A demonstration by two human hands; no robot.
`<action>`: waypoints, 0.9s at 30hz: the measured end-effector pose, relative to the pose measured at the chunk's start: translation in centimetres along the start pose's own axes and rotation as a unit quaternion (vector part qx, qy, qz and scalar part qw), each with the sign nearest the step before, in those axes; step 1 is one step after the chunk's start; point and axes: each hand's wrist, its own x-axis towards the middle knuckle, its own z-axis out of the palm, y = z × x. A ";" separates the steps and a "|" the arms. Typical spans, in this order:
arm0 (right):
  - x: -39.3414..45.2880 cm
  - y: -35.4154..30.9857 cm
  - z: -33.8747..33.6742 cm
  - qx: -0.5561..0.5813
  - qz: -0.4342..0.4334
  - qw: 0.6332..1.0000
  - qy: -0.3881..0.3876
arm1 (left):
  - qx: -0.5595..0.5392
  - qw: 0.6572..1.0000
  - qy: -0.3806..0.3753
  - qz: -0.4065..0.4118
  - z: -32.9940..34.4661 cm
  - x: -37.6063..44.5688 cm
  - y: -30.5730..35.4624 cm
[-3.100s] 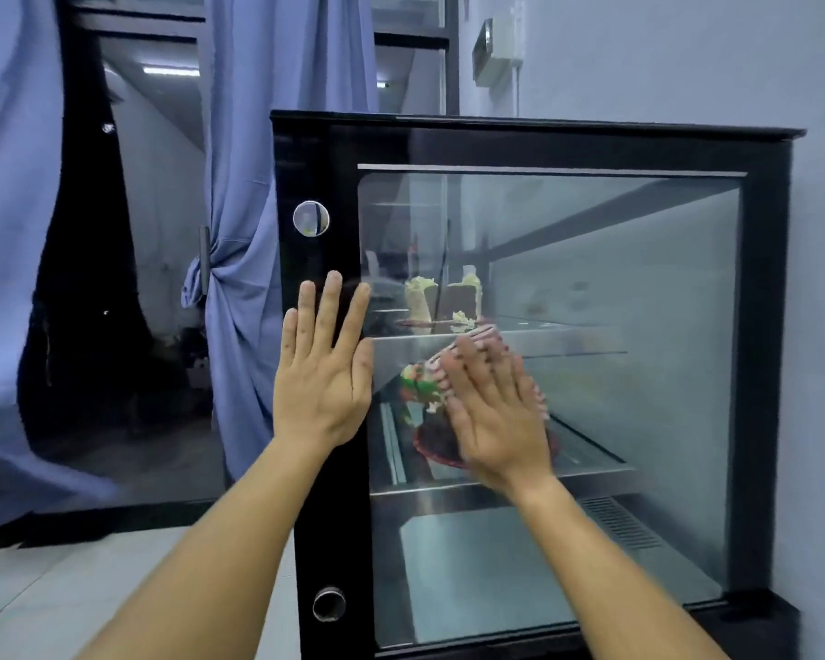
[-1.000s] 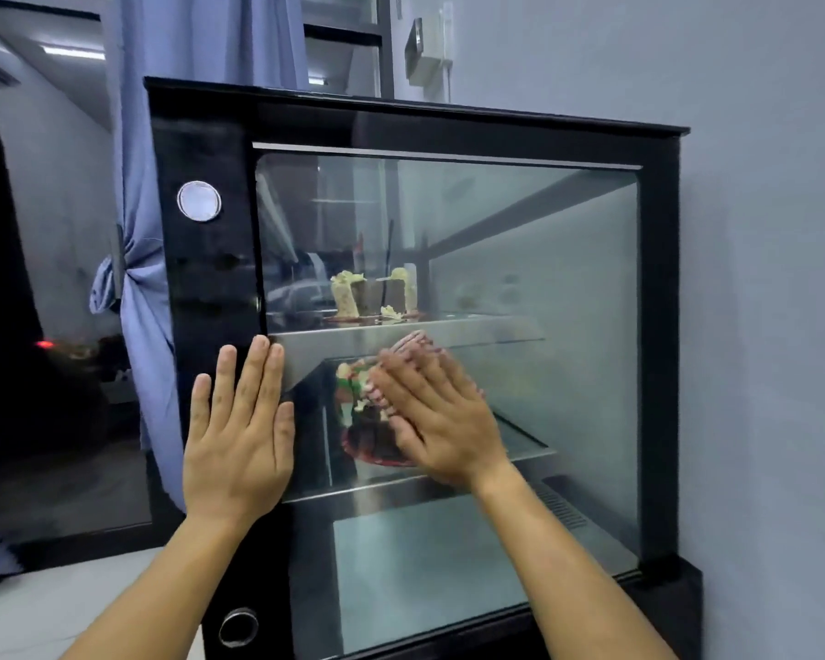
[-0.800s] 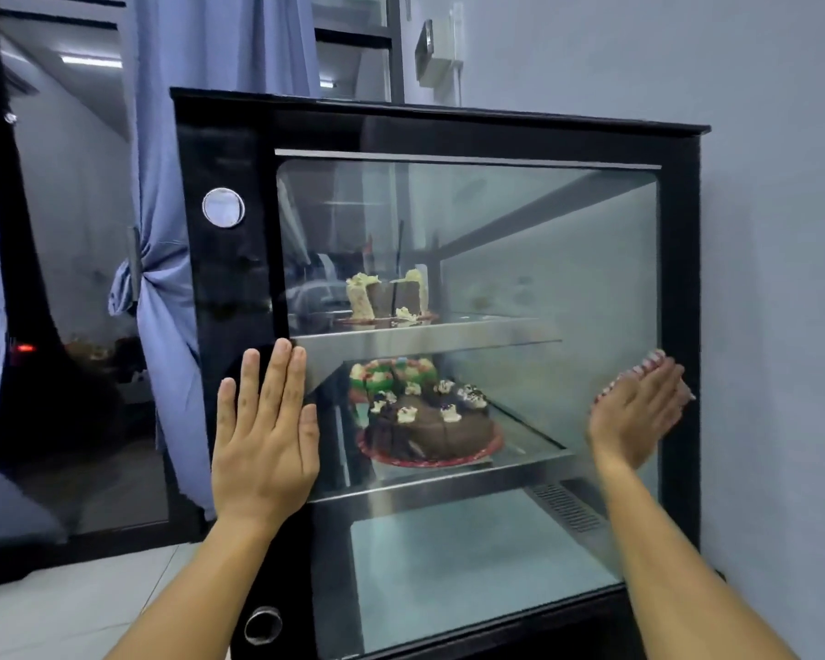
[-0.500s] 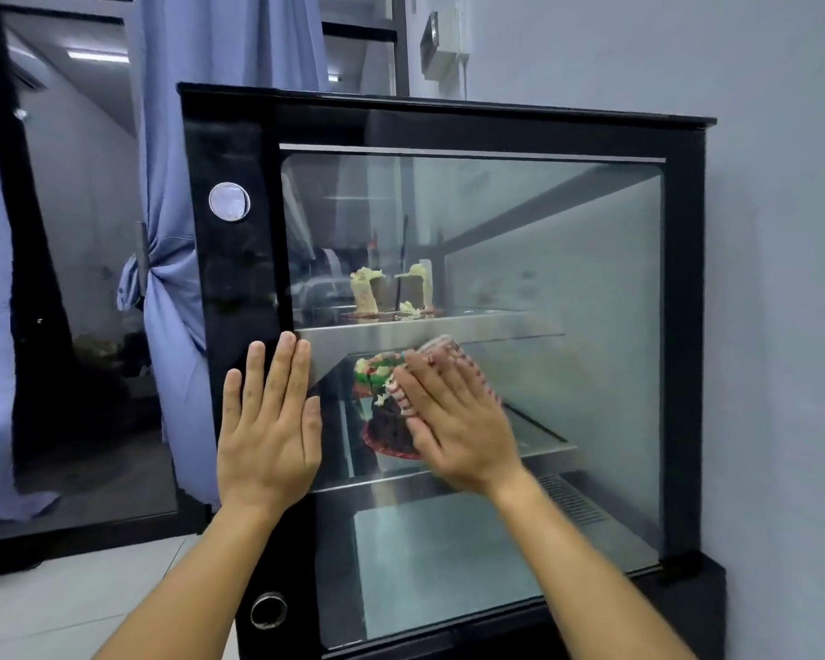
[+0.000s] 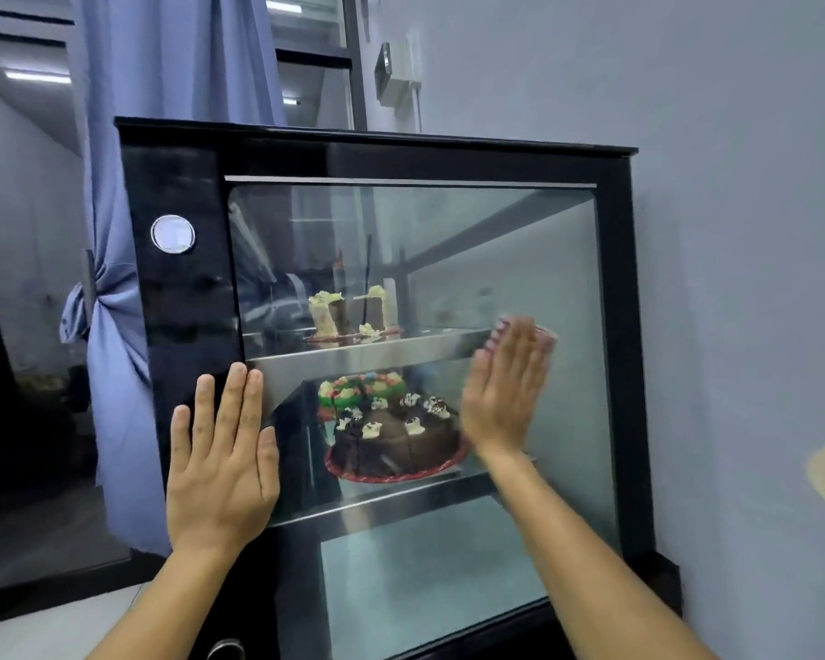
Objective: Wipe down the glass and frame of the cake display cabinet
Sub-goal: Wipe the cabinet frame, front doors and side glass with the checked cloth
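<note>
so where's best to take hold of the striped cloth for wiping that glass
Judging by its pose, keep the striped cloth spread flat beneath the right hand, palm and fingers pressing from the front against the glass. It lies thin on an upright pane, so a pinch would bunch it.

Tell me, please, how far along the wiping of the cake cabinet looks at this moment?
Done: cannot tell; the glass shows no clear wiped zone. In hand: the right hand presses a striped cloth flat on the pane at mid-height, while the left hand braces flat on the black frame. Left, probably: upper and lower glass, and the frame.
</note>
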 end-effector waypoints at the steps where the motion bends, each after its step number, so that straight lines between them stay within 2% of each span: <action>1: -0.4 -2.3 0.7 -0.024 -0.173 0.984 -0.037 | 0.000 1.000 0.000 0.004 -0.1 0.1 0.0; 2: 0.2 -4.0 0.8 -0.037 -0.315 0.946 -0.067 | 0.002 1.000 -0.001 0.006 -0.1 0.1 -0.1; 3: 1.8 -5.0 0.8 -0.037 -0.412 0.907 -0.074 | 0.005 1.000 -0.001 0.007 -0.2 0.1 -0.1; 4: 3.7 -5.4 0.5 -0.036 -0.459 0.885 -0.067 | 0.006 1.000 0.001 0.009 -0.1 0.2 -0.2; 5: 5.7 -5.2 0.3 -0.039 -0.455 0.888 -0.055 | 0.003 1.000 0.000 0.009 -0.2 0.1 -0.2; 7: 9.9 -3.1 -0.3 -0.027 -0.329 0.943 -0.035 | -0.004 1.000 0.000 0.009 -0.2 0.1 0.0; 9: 13.0 1.1 -1.4 -0.012 -0.135 0.991 -0.002 | -0.012 1.000 -0.002 0.003 -0.2 0.1 0.0; 11: 13.5 6.2 -3.2 0.015 0.047 0.999 0.002 | -0.020 1.000 -0.002 0.000 -0.1 0.2 0.1; 15: 5.1 11.6 -4.1 0.076 0.311 0.947 0.040 | -0.017 1.000 0.001 -0.004 -0.2 0.2 0.2; 18: 0.6 10.7 -3.1 0.087 0.448 0.888 0.059 | -0.020 1.000 0.005 0.000 0.0 -0.1 0.1; 20: 2.6 9.0 -2.9 0.099 0.493 0.863 0.049 | -0.017 1.000 0.009 0.000 0.2 0.0 0.0; 21: 4.3 7.9 -2.9 0.096 0.480 0.871 0.044 | -0.012 1.000 0.009 -0.001 0.3 0.1 0.0; 22: 5.9 6.5 -2.7 0.091 0.434 0.896 0.034 | -0.009 1.000 0.011 -0.002 0.3 0.1 0.1; 23: 7.2 5.2 -2.5 0.078 0.358 0.930 0.018 | -0.010 1.000 0.009 -0.001 0.3 0.0 0.1; 25: 9.0 3.4 -1.9 0.051 0.145 0.988 -0.013 | -0.013 1.000 0.004 0.001 0.2 0.1 0.1; 26: 9.6 3.5 -1.8 0.039 0.055 0.997 -0.028 | -0.011 1.000 0.004 -0.001 0.2 0.1 0.1; 27: 10.0 4.3 -1.9 0.034 0.001 0.999 -0.040 | -0.009 1.000 0.006 -0.002 0.3 0.1 0.2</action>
